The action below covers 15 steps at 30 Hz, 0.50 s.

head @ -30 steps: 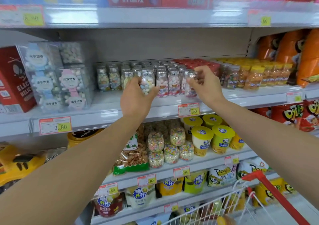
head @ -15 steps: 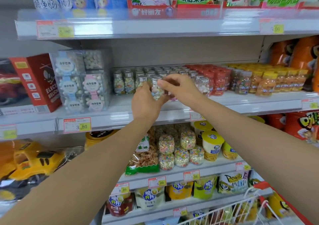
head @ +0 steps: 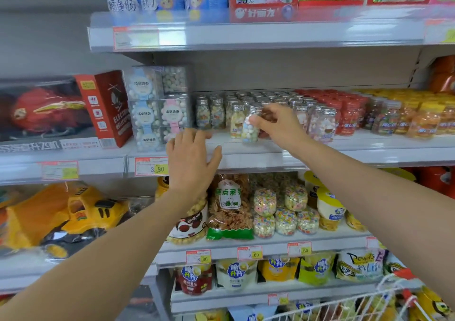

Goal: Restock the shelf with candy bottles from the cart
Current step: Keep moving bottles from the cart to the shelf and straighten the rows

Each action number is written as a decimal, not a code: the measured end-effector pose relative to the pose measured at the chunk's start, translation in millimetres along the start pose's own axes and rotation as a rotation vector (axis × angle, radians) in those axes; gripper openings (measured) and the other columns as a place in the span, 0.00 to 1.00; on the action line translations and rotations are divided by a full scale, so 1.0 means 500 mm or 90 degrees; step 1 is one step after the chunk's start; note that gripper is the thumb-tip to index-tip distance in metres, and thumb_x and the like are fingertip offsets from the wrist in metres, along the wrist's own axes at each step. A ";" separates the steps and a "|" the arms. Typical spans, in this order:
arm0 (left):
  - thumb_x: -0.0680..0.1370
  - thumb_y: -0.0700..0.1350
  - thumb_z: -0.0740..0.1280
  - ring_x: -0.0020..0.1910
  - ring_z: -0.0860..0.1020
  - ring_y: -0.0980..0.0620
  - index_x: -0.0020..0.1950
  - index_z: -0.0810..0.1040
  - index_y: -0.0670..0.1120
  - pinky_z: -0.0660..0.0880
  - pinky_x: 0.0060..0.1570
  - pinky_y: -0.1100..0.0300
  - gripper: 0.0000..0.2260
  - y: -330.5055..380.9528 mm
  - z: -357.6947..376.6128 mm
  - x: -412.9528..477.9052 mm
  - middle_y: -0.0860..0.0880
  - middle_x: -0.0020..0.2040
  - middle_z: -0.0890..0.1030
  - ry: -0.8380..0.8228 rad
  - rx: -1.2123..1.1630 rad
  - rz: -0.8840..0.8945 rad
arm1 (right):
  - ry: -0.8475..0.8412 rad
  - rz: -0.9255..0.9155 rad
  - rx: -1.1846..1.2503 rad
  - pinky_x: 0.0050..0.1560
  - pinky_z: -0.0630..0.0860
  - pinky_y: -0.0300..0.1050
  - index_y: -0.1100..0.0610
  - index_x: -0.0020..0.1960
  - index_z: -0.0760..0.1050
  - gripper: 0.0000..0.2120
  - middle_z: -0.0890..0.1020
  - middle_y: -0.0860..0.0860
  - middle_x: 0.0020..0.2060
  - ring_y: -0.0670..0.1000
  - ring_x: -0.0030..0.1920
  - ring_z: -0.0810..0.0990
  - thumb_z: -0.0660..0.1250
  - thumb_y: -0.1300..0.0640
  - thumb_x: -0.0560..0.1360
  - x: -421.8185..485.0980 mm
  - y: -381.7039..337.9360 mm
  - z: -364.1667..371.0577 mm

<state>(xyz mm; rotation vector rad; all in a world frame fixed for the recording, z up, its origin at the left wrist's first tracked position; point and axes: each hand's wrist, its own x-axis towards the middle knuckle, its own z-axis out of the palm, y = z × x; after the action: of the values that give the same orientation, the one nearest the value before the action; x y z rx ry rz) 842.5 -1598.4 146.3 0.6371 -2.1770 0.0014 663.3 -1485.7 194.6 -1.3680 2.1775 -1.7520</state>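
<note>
My right hand (head: 278,123) grips a clear candy bottle (head: 250,126) with a silver cap and pastel candies, standing at the front of the grey shelf (head: 270,153). Several matching silver-capped bottles (head: 214,111) stand in rows behind and to both sides of it. My left hand (head: 192,158) hovers with fingers spread over the shelf's front edge, to the lower left of the held bottle, holding nothing. A corner of the white wire cart (head: 369,303) with a red handle shows at the bottom right.
Clear candy boxes (head: 157,106) are stacked left of the bottles, beside a red helicopter toy box (head: 108,108). Red and orange bottles (head: 384,116) fill the shelf to the right. Snack bags and candy jars (head: 278,210) sit on the shelf below, a yellow toy truck (head: 81,217) at left.
My left hand has let go of the bottle and dropped to the shelf edge. My right hand now holds the bottle alone at the shelf front. The camera has swung left.
</note>
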 end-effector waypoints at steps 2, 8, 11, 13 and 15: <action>0.77 0.55 0.57 0.56 0.72 0.43 0.59 0.75 0.45 0.65 0.59 0.47 0.18 -0.043 -0.011 -0.023 0.44 0.55 0.74 0.033 0.062 0.017 | -0.020 -0.003 -0.018 0.49 0.79 0.64 0.63 0.47 0.75 0.14 0.82 0.63 0.45 0.63 0.48 0.82 0.71 0.52 0.75 0.004 -0.005 0.034; 0.76 0.55 0.60 0.63 0.69 0.40 0.65 0.71 0.45 0.63 0.66 0.43 0.21 -0.114 -0.024 -0.058 0.41 0.63 0.71 -0.006 0.142 0.014 | -0.005 -0.029 -0.040 0.48 0.81 0.59 0.57 0.50 0.76 0.13 0.83 0.55 0.43 0.56 0.46 0.83 0.73 0.50 0.73 0.018 -0.033 0.138; 0.77 0.52 0.63 0.67 0.68 0.39 0.69 0.69 0.44 0.61 0.69 0.39 0.23 -0.124 -0.017 -0.067 0.40 0.66 0.70 -0.030 0.119 0.029 | 0.007 -0.032 -0.078 0.49 0.80 0.55 0.55 0.53 0.72 0.16 0.81 0.52 0.41 0.54 0.45 0.81 0.73 0.49 0.73 0.017 -0.037 0.153; 0.77 0.52 0.61 0.70 0.65 0.38 0.71 0.68 0.44 0.57 0.72 0.38 0.24 -0.129 -0.015 -0.071 0.39 0.68 0.68 -0.029 0.126 0.037 | 0.005 -0.032 -0.110 0.46 0.78 0.49 0.55 0.51 0.69 0.16 0.78 0.50 0.41 0.52 0.44 0.79 0.72 0.49 0.73 0.009 -0.033 0.143; 0.78 0.52 0.62 0.74 0.59 0.39 0.72 0.66 0.45 0.52 0.74 0.40 0.24 -0.136 -0.014 -0.071 0.40 0.72 0.65 -0.032 0.138 0.038 | -0.018 -0.046 -0.144 0.42 0.73 0.44 0.54 0.45 0.70 0.11 0.77 0.49 0.39 0.48 0.41 0.76 0.72 0.52 0.74 0.001 -0.023 0.127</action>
<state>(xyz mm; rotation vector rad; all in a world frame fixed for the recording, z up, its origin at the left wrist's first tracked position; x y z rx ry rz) 895.9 -1640.2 110.0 0.7001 -2.2620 0.2587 702.6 -1535.1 181.1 -1.5250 2.4008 -1.5355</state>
